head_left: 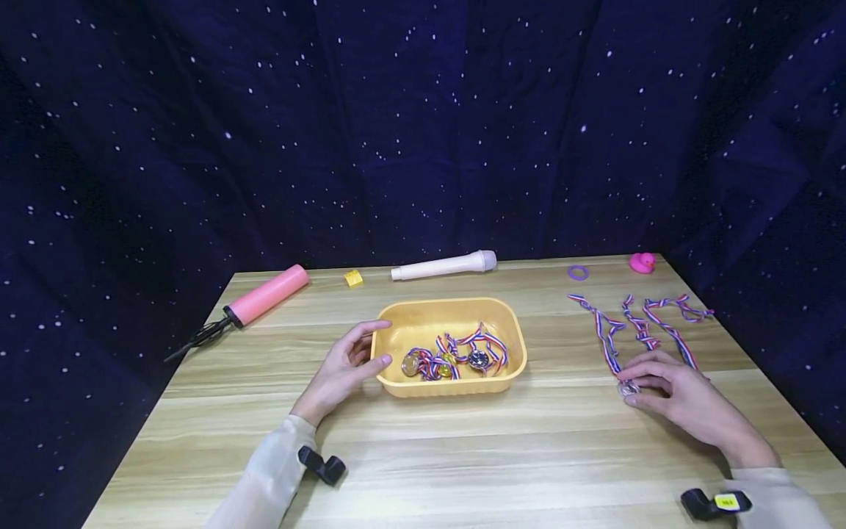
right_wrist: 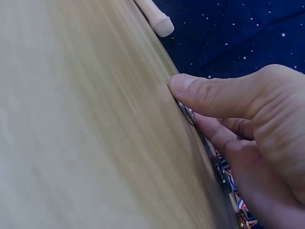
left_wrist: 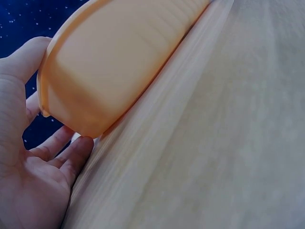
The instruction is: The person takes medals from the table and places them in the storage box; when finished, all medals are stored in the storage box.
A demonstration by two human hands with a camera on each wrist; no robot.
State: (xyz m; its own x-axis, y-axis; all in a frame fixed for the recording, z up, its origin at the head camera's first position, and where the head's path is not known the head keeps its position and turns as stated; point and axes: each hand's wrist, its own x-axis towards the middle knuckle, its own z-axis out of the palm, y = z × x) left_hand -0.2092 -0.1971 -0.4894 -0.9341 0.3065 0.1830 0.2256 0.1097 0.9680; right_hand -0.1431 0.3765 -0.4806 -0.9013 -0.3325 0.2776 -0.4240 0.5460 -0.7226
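A person's left hand point(head_left: 344, 367) cups the near-left corner of a yellow plastic tray point(head_left: 396, 334) at the middle of a wooden table point(head_left: 463, 455), thumb and fingers curled around its rim, with several ribboned medals point(head_left: 452, 358) heaped inside. The right hand point(head_left: 681, 397) pinches a silver medal point(head_left: 628, 388) lying flat on the table to the tray's right. Its striped ribbon point(head_left: 604, 330) trails away beside two others.
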